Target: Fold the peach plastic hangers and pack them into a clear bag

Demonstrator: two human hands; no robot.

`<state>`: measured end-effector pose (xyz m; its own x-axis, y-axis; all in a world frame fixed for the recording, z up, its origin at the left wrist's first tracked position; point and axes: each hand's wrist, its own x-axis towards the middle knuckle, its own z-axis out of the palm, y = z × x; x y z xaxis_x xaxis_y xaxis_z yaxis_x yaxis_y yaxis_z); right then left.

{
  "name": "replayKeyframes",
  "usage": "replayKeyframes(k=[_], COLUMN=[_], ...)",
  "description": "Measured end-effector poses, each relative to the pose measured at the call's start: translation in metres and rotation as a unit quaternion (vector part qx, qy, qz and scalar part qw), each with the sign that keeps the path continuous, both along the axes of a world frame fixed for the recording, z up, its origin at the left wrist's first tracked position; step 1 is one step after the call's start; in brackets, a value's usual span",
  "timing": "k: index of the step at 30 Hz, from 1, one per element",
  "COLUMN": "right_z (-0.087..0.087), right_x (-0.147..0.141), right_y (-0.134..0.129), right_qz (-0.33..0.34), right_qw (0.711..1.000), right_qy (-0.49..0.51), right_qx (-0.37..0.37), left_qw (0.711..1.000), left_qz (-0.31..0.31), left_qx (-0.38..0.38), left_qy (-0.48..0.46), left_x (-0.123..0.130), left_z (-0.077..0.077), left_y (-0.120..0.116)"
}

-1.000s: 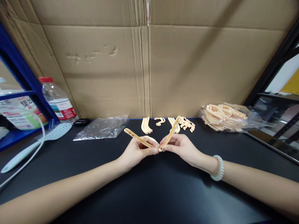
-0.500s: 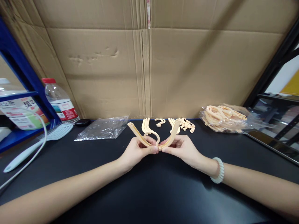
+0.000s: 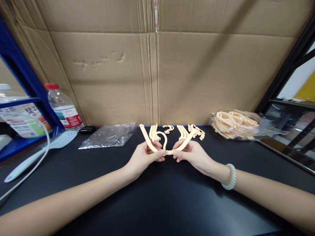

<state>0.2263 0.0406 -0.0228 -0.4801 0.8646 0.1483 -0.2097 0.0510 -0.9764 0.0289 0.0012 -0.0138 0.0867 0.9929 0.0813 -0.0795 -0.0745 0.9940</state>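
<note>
Between my hands is a cream plastic folding clothes hanger (image 3: 169,152), its two arms angled up and outward in a V and its curved hook standing at the middle joint. My left hand (image 3: 145,155) pinches the left arm (image 3: 147,137) close to the joint. With thumb and fingers, my right hand (image 3: 192,151) grips the right arm (image 3: 185,142). Behind the hanger lie loose hanger arms in a left group (image 3: 153,131) and a right group (image 3: 181,131), with loose hooks (image 3: 168,128) between them. A pile of small cream pieces (image 3: 200,133) sits further right.
A clear bag of cream hanger parts (image 3: 232,126) lies at the back right. On the left are a flat clear plastic bag (image 3: 108,136), a black case (image 3: 87,129), a pale blue hairbrush (image 3: 61,140), a bottle (image 3: 65,109) and a white cable (image 3: 45,147). Cardboard (image 3: 110,91) stands behind.
The hanger has turned in my hands: the hollow inner sides of its arms showed before, and smooth faces show now. Both hands still hold it in about the same place.
</note>
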Motion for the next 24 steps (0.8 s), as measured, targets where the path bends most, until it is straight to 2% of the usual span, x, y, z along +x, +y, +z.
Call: replayKeyframes(k=[4,7,11,14,18,24], right_z=[0.006,0.014,0.022,0.025,0.028,0.027], right_x=[0.023,0.043,0.060,0.064,0.066,0.067], right_y=[0.020,0.040,0.059,0.062,0.060,0.061], right_qz=[0.032,0.048,0.058,0.067,0.077,0.080], right_qw=[0.999,0.996,0.973,0.946,0.903,0.878], right_qy=[-0.008,-0.073,-0.187,-0.252,-0.330,-0.359], right_qx=[-0.027,0.022,0.120,0.193,0.264,0.307], left_qw=[0.999,0.997,0.997,0.993,0.952,0.907], left_qz=[0.053,0.071,0.070,0.035,-0.002,-0.020], left_qx=[-0.008,-0.010,-0.005,0.033,0.112,0.163], left_qy=[0.008,0.015,0.021,0.108,0.285,0.387], left_x=[-0.012,-0.028,-0.047,-0.056,-0.061,-0.059], left_z=[0.002,0.006,0.009,0.010,0.011,0.011], left_y=[0.006,0.015,0.028,0.034,0.036,0.034])
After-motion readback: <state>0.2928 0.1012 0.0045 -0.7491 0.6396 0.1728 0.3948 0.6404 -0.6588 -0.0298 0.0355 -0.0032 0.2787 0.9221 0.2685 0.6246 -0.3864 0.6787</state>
